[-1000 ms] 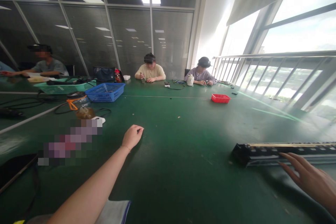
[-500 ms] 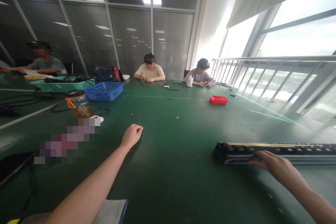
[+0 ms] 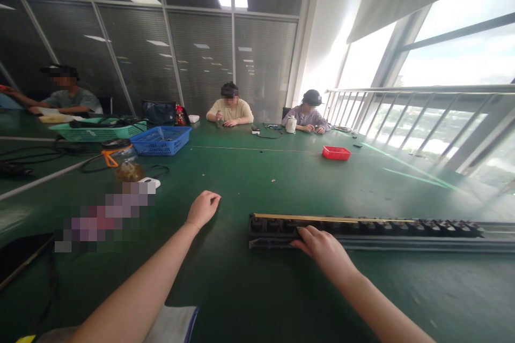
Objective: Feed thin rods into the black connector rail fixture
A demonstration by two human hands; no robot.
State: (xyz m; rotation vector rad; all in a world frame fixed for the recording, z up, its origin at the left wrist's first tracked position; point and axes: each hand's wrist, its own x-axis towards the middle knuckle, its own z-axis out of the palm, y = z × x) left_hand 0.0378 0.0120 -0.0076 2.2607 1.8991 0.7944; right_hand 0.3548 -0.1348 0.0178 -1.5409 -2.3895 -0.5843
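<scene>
A long black rail (image 3: 362, 230) lies flat on the green desk (image 3: 273, 182), stretched from the near middle off to the right edge; a thin brass-coloured strip is seen along its far top edge. The right hand (image 3: 322, 246) is laid on the rail near its left end, fingers (image 3: 300, 233) curled over the near side and touching it — whether the rail is truly gripped or only pressed cannot be told. The left hand (image 3: 203, 208) rests on the desk well to the left of the rail, loosely closed into a soft fist with nothing seen in it; a thin bracelet is worn at the wrist.

Further left, a blurred patch (image 3: 104, 214) is seen on the desk, and beyond it a jar (image 3: 116, 153) with an orange handle. A blue basket (image 3: 161, 140) stands beside a green basket (image 3: 98, 131), with black cables (image 3: 40, 155) trailed about them. A small red tray (image 3: 336, 153) is placed far to the right of the middle.

At the far edge two people are seated — one in a pale top (image 3: 230, 110), one in a cap (image 3: 308, 112) — with hands kept at small work of their own. A third person (image 3: 66, 96) is seated at the far left.
</scene>
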